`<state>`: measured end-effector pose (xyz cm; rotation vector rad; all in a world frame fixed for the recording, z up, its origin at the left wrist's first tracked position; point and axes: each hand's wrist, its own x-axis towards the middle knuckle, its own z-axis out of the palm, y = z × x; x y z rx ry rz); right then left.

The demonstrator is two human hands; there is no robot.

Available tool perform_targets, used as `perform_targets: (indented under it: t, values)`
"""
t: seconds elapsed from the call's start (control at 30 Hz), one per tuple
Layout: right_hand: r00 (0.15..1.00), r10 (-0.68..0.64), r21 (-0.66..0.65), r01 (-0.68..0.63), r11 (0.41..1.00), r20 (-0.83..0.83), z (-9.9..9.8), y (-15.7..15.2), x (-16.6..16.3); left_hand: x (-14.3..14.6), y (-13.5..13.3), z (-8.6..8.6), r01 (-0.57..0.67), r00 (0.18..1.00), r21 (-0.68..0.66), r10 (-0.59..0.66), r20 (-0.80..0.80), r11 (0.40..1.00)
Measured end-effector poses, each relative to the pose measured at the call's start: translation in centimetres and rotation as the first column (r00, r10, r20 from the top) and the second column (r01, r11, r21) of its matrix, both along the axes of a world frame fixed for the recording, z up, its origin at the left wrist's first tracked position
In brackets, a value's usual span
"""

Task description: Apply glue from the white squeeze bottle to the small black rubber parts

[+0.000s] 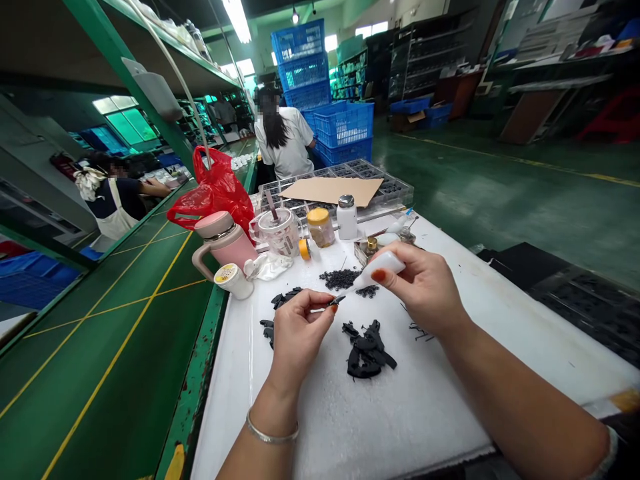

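Note:
Over the white tabletop (410, 413), my left hand (300, 330) pinches a small black part (336, 301) between thumb and fingers. My right hand (430, 287) is closed around a white squeeze bottle (385, 265), tilted so its thin nozzle points down-left at the black part. Whether the nozzle tip touches it I cannot tell. Beyond the hands lies a pile of small black rings (340, 278). Nearer me is a heap of larger black pieces (367, 350). A few thin black bits (420, 331) lie under my right wrist, and more black pieces (285, 297) are left of my left hand.
At the back stand a pink mug (233, 243), a lidded clear cup (277, 230), a yellow-lidded jar (320, 227) and a white dispenser bottle (347, 217). Cardboard (333, 190) rests on trays behind. A green conveyor (125, 347) runs along the left. Two people work farther off.

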<state>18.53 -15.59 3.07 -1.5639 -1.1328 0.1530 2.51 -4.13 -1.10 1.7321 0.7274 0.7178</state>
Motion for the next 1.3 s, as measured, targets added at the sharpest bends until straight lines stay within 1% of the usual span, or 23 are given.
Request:
perform_targets:
  t: [0.27,0.43,1.3]
  values:
    - [1.000,-0.004,-0.009,0.004,1.000,-0.017,0.16,0.00,0.02,0.04,-0.12,0.12,0.004,1.000,-0.004,-0.004,0.003,1.000]
    - [0.999,0.019,0.022,-0.019,1.000,-0.028,0.03,0.00,0.03,0.01,-0.14,0.19,0.007,1.000,-0.021,-0.007,0.005,1.000]
    - [1.000,0.009,0.033,-0.008,0.999,-0.029,-0.02,0.00,0.03,0.04,-0.12,0.17,0.004,1.000,0.008,-0.004,-0.015,1.000]
